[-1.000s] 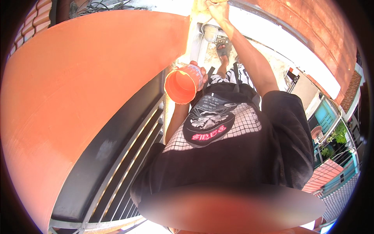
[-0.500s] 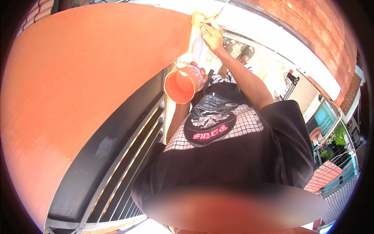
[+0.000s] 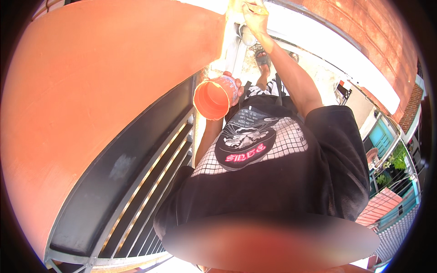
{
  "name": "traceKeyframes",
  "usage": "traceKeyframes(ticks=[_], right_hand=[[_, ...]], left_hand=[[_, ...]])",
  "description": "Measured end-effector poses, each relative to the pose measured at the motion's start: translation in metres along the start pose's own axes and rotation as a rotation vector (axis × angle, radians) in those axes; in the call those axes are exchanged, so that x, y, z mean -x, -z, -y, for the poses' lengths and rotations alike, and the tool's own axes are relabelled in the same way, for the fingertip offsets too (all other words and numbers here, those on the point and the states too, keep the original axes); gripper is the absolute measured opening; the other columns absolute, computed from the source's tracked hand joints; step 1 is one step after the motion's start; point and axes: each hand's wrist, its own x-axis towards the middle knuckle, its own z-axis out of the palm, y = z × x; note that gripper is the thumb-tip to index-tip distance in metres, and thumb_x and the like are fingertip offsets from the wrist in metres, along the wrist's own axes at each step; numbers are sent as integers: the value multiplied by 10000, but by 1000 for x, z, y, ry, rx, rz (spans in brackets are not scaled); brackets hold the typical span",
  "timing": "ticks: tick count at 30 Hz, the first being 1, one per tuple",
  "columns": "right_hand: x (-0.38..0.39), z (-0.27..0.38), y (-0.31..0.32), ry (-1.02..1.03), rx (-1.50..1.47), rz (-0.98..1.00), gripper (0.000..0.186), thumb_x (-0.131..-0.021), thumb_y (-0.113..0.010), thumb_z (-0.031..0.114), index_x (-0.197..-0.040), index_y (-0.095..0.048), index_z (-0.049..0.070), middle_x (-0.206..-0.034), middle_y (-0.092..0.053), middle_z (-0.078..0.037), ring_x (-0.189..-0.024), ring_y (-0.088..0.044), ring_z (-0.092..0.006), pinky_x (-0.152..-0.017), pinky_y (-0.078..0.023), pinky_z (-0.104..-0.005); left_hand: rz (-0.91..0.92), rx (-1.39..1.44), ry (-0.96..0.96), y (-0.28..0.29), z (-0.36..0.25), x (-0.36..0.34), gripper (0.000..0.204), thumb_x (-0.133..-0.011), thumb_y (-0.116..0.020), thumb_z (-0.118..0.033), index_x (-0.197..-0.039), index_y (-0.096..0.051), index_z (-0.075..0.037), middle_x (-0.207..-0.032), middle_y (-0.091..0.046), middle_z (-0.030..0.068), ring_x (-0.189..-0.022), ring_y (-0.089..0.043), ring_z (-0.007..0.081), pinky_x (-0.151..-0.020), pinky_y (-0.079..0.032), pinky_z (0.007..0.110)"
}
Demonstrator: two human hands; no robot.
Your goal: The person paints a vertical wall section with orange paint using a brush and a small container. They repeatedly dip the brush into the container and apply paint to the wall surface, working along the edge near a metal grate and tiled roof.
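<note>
An orange paint pot, its open mouth tilted toward me and pale splashes around its rim, is in my left hand. My fingers wrap round its far right side. At the top of the view my right hand is closed on a paintbrush with a yellowish handle. The brush's bristle end reaches left to the corner where the orange wall meets a bright white band; glare washes out its tip there.
Below the orange wall, at left, run a dark panel and a slatted metal railing. A long white ledge curves past my right arm under another orange wall. My sandalled foot shows below on pale ground.
My right hand has moved farther up and slightly right in the view with the paintbrush. My left hand and the paint pot have barely shifted. More of my foot shows now.
</note>
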Motion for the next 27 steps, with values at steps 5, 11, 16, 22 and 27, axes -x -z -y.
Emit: traceKeyframes(ticks=[5,11,16,22,27], right_hand=[[69,1,15,-107,-43,173,50,-958,-652,52,-1000,-627,38,-854,-729,-41,-785,-677,-104,-724,-543,-281],[76,3,21,-95,14,240,81,-951,-677,61,-1021,-644,36,-878,-735,-47,-801,-680,-108,-725,-547,-274],[11,-6,-4,-18,-157,1,54,-921,-665,69,-952,-657,25,-834,-725,-67,-775,-670,-124,-707,-528,-288],[16,2,-5,-49,-9,100,112,-913,-693,97,-1004,-649,51,-854,-728,-57,-786,-678,-118,-707,-537,-301],[35,8,24,23,138,198,127,-893,-711,100,-999,-667,45,-837,-733,-39,-754,-678,-109,-704,-549,-292]], left_hand=[[-22,5,-1,2,-4,6,676,-941,-614,-594,-1393,-556,-95,-1238,-501,301,-1081,-524,452,-617,-600,417],[-4,3,7,2,-13,4,684,-947,-599,-599,-1400,-547,-89,-1243,-502,303,-1086,-526,455,-624,-597,416],[-4,24,8,4,-7,-2,678,-954,-593,-593,-1406,-540,-90,-1249,-502,306,-1087,-529,457,-622,-597,417],[4,15,-10,2,5,0,649,-970,-590,-565,-1412,-536,-93,-1251,-501,307,-1094,-522,457,-636,-601,416],[0,26,-10,-2,10,-3,646,-972,-588,-561,-1419,-534,-98,-1258,-496,303,-1098,-522,454,-653,-604,414]])
